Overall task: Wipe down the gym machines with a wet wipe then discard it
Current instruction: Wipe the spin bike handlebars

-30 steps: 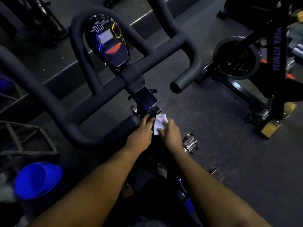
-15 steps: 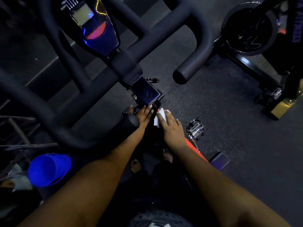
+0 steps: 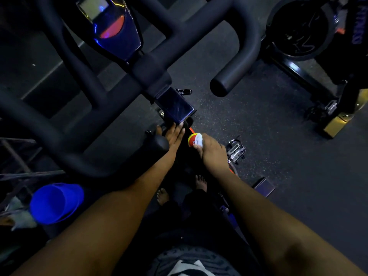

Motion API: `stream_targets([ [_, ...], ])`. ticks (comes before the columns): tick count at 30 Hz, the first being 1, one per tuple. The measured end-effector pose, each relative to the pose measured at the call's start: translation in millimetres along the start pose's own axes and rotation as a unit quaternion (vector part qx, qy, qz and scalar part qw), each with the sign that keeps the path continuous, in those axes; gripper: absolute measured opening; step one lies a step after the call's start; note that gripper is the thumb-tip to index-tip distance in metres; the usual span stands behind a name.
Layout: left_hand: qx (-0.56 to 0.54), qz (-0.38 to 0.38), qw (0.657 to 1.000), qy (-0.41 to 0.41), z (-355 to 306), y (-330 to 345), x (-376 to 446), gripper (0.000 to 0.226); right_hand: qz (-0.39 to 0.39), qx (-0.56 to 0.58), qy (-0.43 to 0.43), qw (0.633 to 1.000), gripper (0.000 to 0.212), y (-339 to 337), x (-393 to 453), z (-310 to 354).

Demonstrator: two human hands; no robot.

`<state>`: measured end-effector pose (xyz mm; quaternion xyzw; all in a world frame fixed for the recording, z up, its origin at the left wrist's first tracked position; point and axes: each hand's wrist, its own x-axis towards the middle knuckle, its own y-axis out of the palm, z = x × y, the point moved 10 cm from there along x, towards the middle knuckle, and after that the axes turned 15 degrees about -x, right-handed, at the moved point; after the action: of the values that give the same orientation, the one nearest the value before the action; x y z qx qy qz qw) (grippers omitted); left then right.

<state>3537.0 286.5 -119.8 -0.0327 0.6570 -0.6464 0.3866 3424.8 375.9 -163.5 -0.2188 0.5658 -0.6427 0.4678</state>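
Observation:
I look down on a black spin bike; its handlebars (image 3: 235, 56) fill the upper frame, with a lit console (image 3: 111, 32) at the top. My right hand (image 3: 211, 152) holds a white wet wipe (image 3: 199, 140) pressed against a red and yellow knob (image 3: 191, 140) on the bike's frame below the stem. My left hand (image 3: 173, 134) lies with straight fingers against the frame just under the shiny stem block (image 3: 175, 106). The frame under my hands is dark and hard to make out.
A metal pedal (image 3: 236, 151) sits right of my right hand. A blue bucket (image 3: 55, 202) stands at the lower left beside metal bars. A second bike with its flywheel (image 3: 300, 30) stands at the upper right. Dark speckled floor (image 3: 278, 156) spreads to the right. My bare feet show below.
The view has closed in on the bike. My right hand moved the wipe down onto the red and yellow knob. My left hand let go of the wipe and flattened on the frame.

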Motion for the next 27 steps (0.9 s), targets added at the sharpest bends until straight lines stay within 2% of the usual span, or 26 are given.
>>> stream_targets([
  [2,0.000,0.074,0.997,0.002,-4.6,12.5,-1.3,0.070,-0.013,0.004,-0.053,0.999,0.058,-1.7,2.7,13.2],
  [5,0.040,0.019,0.999,-0.016,-4.3,1.7,-4.4,0.071,0.002,-0.046,-0.149,0.988,0.070,3.9,0.7,37.3],
  [8,0.065,0.029,0.997,-0.014,-3.8,1.9,-7.8,0.073,0.008,-0.099,-0.192,0.976,0.072,6.1,-2.3,37.5],
  [12,0.065,0.036,0.997,-0.008,-5.1,-3.2,-6.8,0.075,-0.026,-0.132,-0.272,0.953,0.081,5.6,-23.2,32.0],
  [16,0.053,0.038,0.998,-0.003,-4.2,-10.3,-10.0,0.080,-0.006,-0.091,-0.234,0.968,0.091,9.6,-40.5,2.6],
  [20,0.060,0.058,0.996,-0.010,-9.4,-11.8,-13.5,0.073,-0.004,0.008,-0.200,0.980,0.071,-11.3,-26.4,25.5],
  [25,0.050,0.077,0.996,-0.014,-12.0,-17.5,-16.4,0.072,0.003,-0.059,-0.146,0.987,0.063,-4.7,-2.7,46.8],
  [27,0.048,0.086,0.995,-0.018,-9.6,-18.2,-15.1,0.076,0.017,-0.030,-0.092,0.995,0.063,0.6,-3.3,28.8],
])
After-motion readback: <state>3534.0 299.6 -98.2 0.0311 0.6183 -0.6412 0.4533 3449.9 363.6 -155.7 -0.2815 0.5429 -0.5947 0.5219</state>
